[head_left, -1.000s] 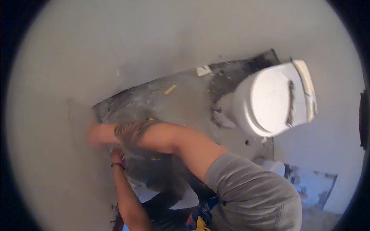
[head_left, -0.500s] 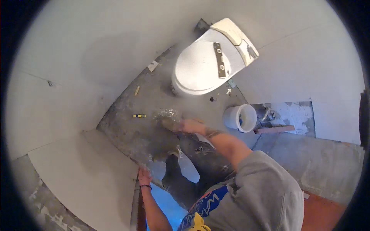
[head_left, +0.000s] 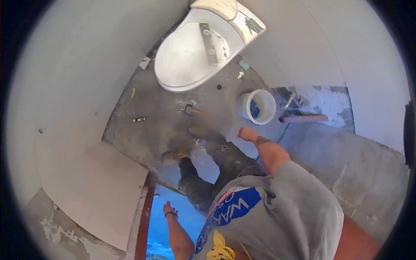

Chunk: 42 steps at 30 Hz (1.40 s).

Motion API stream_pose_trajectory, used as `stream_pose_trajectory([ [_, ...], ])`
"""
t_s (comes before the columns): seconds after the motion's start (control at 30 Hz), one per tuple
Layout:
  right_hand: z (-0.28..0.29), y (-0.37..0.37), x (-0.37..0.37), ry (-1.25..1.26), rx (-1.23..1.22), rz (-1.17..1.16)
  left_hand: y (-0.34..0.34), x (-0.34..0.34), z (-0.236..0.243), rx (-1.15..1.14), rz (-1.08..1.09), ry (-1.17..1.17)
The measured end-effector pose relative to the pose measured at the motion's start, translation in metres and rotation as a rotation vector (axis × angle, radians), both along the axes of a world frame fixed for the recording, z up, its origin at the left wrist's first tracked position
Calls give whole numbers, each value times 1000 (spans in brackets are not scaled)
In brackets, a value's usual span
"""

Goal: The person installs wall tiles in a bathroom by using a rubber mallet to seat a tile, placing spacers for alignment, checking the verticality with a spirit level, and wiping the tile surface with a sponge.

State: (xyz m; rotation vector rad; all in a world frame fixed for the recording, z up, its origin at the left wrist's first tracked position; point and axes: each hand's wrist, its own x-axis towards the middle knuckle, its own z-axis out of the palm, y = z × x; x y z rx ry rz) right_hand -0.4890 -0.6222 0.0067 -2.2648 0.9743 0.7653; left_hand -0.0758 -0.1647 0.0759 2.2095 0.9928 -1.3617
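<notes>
My left hand [head_left: 169, 208] hangs low beside my left leg, fingers apart and holding nothing. My right hand [head_left: 247, 134] is raised in front of my right thigh, its fingers curled in, and no object shows in it. Nearest to it stands a white bucket [head_left: 269, 107] with something blue inside. A hammer [head_left: 189, 109] with a dark head and an orange-brown handle lies on the grey floor ahead of my feet. To its left is a small yellow and black hand tool [head_left: 138, 119].
A white rounded fixture like a toilet [head_left: 180, 56] stands ahead, a spirit level [head_left: 209, 43] lying across it. White boards [head_left: 82, 86] wall the corner. Pipe fittings [head_left: 292, 99] and a reddish bar [head_left: 305, 118] sit at the right wall. Behind my left foot runs a doorway edge [head_left: 145, 216].
My right hand has drawn back from low over the floor toward my body. My left hand has left the wall board's edge. The hammer now shows clearly on the floor. The whole view has shifted.
</notes>
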Motion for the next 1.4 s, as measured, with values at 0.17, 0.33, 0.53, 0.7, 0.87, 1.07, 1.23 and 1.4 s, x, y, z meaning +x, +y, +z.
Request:
stream_pose_trajectory([
  [0.17, 2, 46, -112, 198, 217, 202, -101, -4, 14, -366, -280, -164],
  [0.33, 5, 125, -179, 48, 199, -128, -216, 2, 0, -732, -1033, -335],
  [0.53, -27, 138, -225, -182, -141, -111, -297, -49, -45, -767, -914, -228],
  [0.7, -84, 60, -244, 6, -100, -370, -342, -130, -85, -537, -1143, 24],
  [0.87, -181, -21, -271, -385, -57, -1057, -411, -317, -163, -922, -1226, 82],
  [1.07, -321, -113, -328, -825, 736, -1372, -546, -536, -273, -1088, -771, 124],
  [1.23, -423, -164, -382, -815, 1039, -1662, -607, -625, -373, -828, -883, -4],
  [1.4, -476, -146, -397, -851, 959, -1692, -625, -664, -447, -698, -1168, -93],
])
